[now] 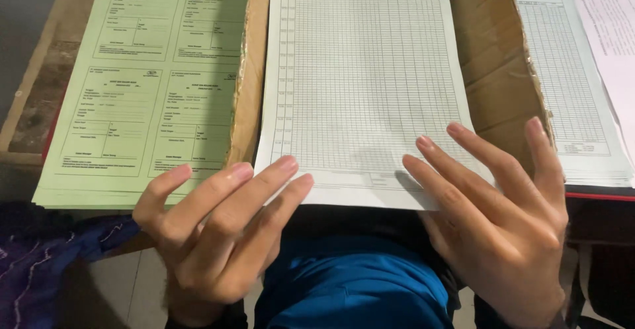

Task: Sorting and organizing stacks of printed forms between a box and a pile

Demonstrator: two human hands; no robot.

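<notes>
Lying flat between 2 spread hands, the white grid sheet [360, 84] sits on a cardboard sheet [493, 58], its near edge overhanging toward the person. The left hand [211, 230] is open, fingers [286, 165] straight, 2 tips touching the sheet's near left corner. The right hand [503, 216] is open too, fingers fanned, its tips resting on the sheet's near right part and the cardboard beside it. Neither hand grips anything.

A green form stack [142, 84] lies just left of the cardboard, its near edge by the left hand. A white paper stack [575, 84] lies to the right, past the torn cardboard edge, and the bench [30, 84] shows at far left.

Judging by its look, the sheet is thin, light and limp: it would bend, crease or slide easily on the smooth cardboard. The overhanging near edge seems the best place to pinch it, with 1 hand at each corner so it does not sag or tear.
</notes>
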